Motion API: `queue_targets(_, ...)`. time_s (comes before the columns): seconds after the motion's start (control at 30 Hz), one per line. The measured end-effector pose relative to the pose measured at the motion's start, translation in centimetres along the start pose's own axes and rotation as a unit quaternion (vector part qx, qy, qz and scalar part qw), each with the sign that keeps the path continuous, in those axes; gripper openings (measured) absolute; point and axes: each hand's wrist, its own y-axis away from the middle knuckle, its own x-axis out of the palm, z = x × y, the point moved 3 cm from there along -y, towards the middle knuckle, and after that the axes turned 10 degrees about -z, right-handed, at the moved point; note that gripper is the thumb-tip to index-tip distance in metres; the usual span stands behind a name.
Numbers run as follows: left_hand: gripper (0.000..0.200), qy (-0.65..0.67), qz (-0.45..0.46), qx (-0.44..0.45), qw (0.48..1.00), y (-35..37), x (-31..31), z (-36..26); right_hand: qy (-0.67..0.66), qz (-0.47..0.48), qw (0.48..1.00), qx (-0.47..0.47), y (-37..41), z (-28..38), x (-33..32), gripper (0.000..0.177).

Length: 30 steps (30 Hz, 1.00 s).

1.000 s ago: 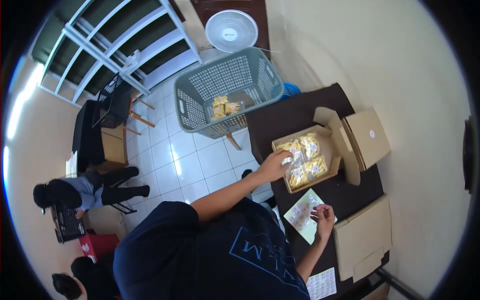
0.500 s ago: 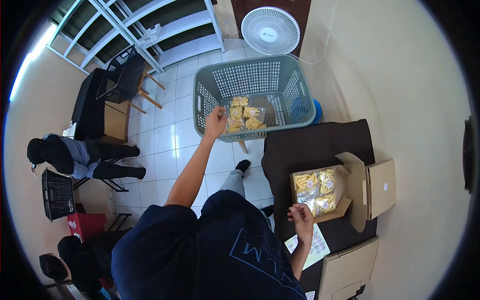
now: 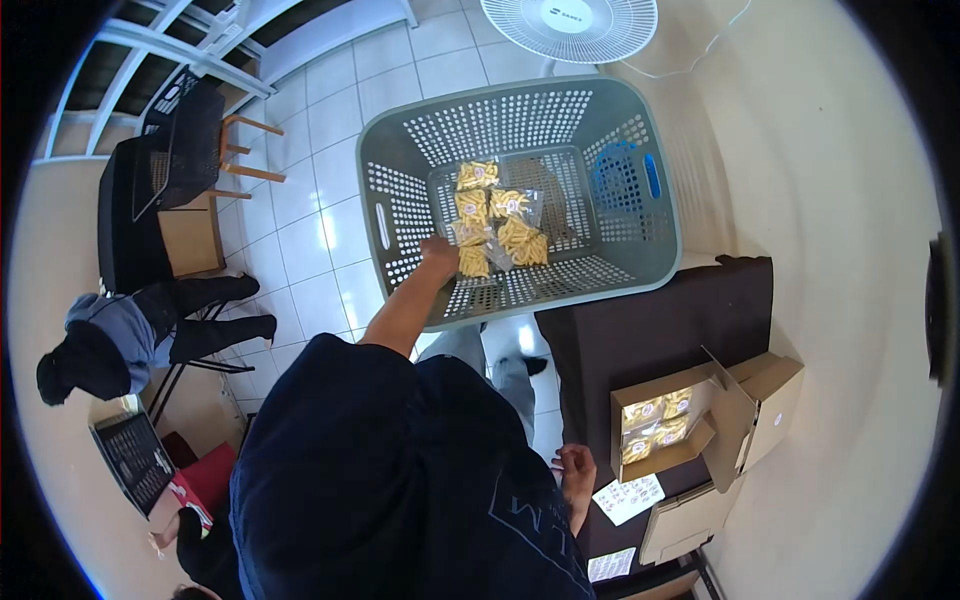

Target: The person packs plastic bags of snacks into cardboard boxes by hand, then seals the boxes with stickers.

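Observation:
My left hand [image 3: 440,257] reaches down inside the grey-green plastic basket [image 3: 520,310]. Its fingers are curled at the edge of a clear bag of yellow stick-shaped snacks [image 3: 474,263]; the fingertips are partly hidden. Several similar bags [image 3: 510,204] lie on the basket floor, some with round labels. At the edge of the dark-covered table, my right hand [image 3: 575,474] hangs with loosely bent fingers and nothing in it. Just beyond it stands an open cardboard box [image 3: 660,464] with several snack bags [image 3: 668,432] inside.
A sticker sheet [image 3: 628,499] and flattened cardboard [image 3: 686,527] lie on the dark cloth [image 3: 590,350]. A white fan [image 3: 568,25] stands behind the basket. Another person [image 3: 150,330] is at the left, near a black crate [image 3: 135,457]; a second person's arm [image 3: 165,535] shows lower down.
My left hand has gone from above the basket's near left side down to the bags. My right hand has drawn back from the box. The view has shifted towards the basket.

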Motion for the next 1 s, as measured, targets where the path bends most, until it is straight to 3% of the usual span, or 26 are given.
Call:
queue_targets(0.07,0.053,-0.023,0.036,0.020,0.999,-0.4,2.2,-0.3,0.017,-0.023,0.999,0.017,1.2,-0.1,0.7,0.017)
queue_targets(0.13,0.066,-0.075,0.057,0.124,0.988,1.6,1.7,-1.5,0.042,-0.035,0.998,0.025,2.4,0.4,1.4,0.017)
queue_targets(0.2,0.071,-0.082,0.056,0.144,0.985,-1.0,6.0,-1.7,0.057,-0.042,0.997,0.030,2.7,0.8,2.1,0.018)
queue_targets(0.33,0.068,-0.128,0.088,0.163,0.974,-1.3,6.5,-2.8,0.049,-0.049,0.996,0.051,3.2,2.4,2.8,0.020)
queue_targets(0.4,0.041,-0.150,0.077,0.187,0.968,-1.3,6.3,-2.8,0.000,-0.056,0.993,0.105,3.3,2.1,2.7,0.019)
queue_targets(0.47,0.037,-0.166,0.068,0.188,0.966,-1.7,6.4,-2.9,-0.010,-0.066,0.992,0.108,3.6,1.5,2.3,0.020)
queue_targets(0.53,0.034,-0.101,0.077,0.120,0.985,-3.4,8.0,-2.6,-0.020,-0.078,0.991,0.108,3.8,0.5,2.1,0.021)
queue_targets(0.57,0.032,-0.093,0.024,0.123,0.988,-3.2,8.2,-2.4,-0.022,-0.089,0.991,0.097,3.8,0.0,2.0,0.019)
queue_targets(0.7,0.031,-0.138,-0.007,0.133,0.981,-3.0,7.6,-1.6,-0.023,-0.104,0.990,0.093,4.5,-0.8,2.5,0.018)
queue_targets(0.8,0.019,-0.067,-0.123,0.143,0.980,-3.3,6.5,-0.5,-0.026,-0.112,0.990,0.087,4.7,-1.5,2.9,0.018)
queue_targets(0.87,0.016,-0.094,-0.160,0.159,0.970,-2.2,3.5,-0.1,-0.021,-0.111,0.990,0.082,4.4,-1.7,3.0,0.019)
queue_targets(0.93,0.018,-0.066,-0.148,0.190,0.968,-2.0,0.2,0.0,-0.021,-0.111,0.990,0.079,4.0,-1.1,2.9,0.020)
queue_targets(0.97,0.016,0.040,-0.204,0.150,0.967,-3.5,0.7,0.5,0.026,-0.107,0.993,0.043,3.6,-0.3,2.6,0.020)
queue_targets(1.0,0.016,0.035,-0.205,0.156,0.966,-3.9,-1.3,0.5,0.073,-0.104,0.992,0.007,3.5,1.1,2.8,0.020)
